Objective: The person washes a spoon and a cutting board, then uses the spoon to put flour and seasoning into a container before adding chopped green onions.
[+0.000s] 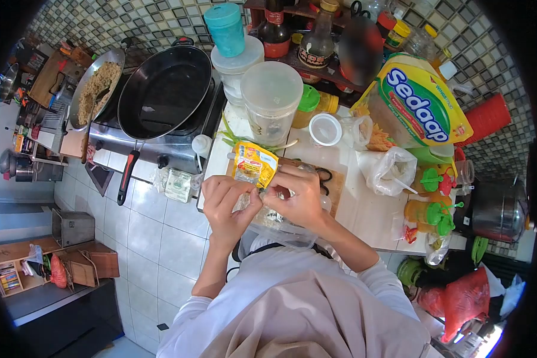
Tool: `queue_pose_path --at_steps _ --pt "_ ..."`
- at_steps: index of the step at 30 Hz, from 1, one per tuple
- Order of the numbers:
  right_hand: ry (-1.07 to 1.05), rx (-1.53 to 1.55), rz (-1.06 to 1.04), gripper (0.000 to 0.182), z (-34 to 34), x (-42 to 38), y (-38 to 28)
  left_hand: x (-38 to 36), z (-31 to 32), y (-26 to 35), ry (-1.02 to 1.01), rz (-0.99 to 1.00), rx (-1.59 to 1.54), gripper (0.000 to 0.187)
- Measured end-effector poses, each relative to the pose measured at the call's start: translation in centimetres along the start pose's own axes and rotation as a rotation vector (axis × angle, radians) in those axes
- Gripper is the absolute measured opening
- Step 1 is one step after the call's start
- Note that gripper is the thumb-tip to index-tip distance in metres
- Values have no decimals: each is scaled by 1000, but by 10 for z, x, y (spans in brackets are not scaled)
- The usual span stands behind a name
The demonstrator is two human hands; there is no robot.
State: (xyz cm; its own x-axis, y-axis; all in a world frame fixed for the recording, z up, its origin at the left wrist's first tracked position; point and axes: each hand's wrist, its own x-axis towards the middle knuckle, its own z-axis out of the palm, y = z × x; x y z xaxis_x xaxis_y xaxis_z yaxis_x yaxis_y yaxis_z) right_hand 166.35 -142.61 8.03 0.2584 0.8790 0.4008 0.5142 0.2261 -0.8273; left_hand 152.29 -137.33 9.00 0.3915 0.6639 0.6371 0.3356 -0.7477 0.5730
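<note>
In front of my body, both hands meet with fingertips pinched together. My left hand (225,206) is closed at the top of a clear plastic bag (277,225), which has pale contents I cannot make out. Close beside it, my right hand (298,196) is also closed on the bag's upper part; the pinched plastic is mostly hidden by the fingers. Just beyond the fingertips is a yellow sachet (255,164). Black-handled scissors (324,175) lie on a wooden cutting board (338,186), partly covered by my right hand.
A black frying pan (164,92) and a pan of brown food (101,83) sit on the stove (110,136) at left. Behind my hands stand a clear lidded container (272,98) and green onions (228,136). To the right are a Sedaap pack (420,104) and several green-capped bottles (420,212).
</note>
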Motion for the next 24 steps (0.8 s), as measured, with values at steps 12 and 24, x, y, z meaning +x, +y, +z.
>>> queue_pose_path --at_steps 12,24 --pt "-229 -256 -49 14 -23 8 -15 0 -6 -7 -181 -60 -92 16" --pt "-255 -243 -188 9 -16 6 -7 5 -2 -5 -344 99 -26 15"
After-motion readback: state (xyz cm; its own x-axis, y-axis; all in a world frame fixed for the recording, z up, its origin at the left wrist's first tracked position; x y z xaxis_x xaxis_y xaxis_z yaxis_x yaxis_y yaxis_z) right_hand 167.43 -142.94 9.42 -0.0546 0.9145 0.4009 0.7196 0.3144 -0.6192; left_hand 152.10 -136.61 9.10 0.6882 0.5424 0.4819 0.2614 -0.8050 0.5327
